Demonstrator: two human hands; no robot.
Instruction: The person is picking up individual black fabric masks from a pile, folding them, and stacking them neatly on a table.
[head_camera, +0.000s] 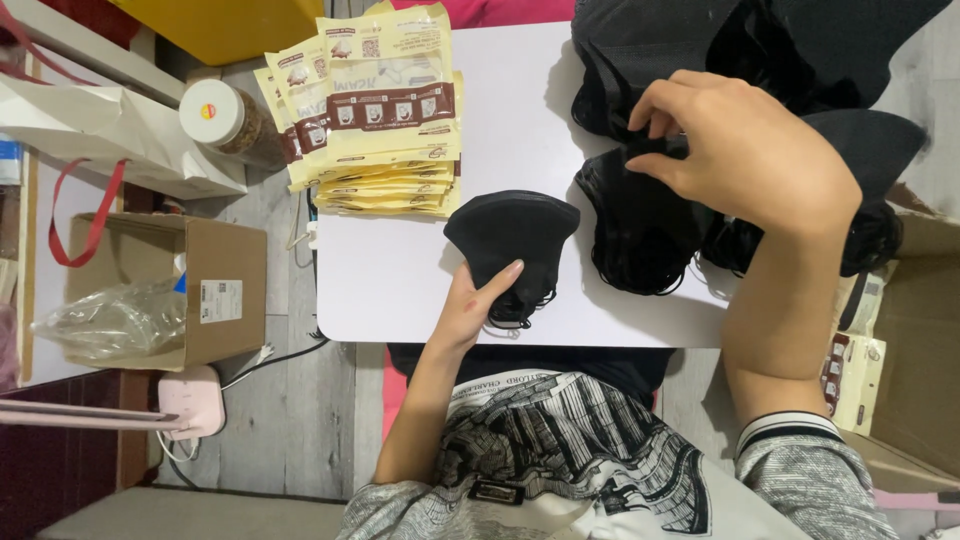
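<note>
My left hand holds a folded black face mask by its lower edge, resting on the white table. My right hand reaches over a heap of black masks at the right of the table, its fingertips pinching the top one. More black masks are piled at the far right corner. A stack of yellow-and-brown flat pouches lies at the table's far left.
Left of the table stand an open cardboard box with a clear plastic bag, a white-lidded jar, a white shopping bag and a pink device on the wooden floor. More pouches sit in a box at right.
</note>
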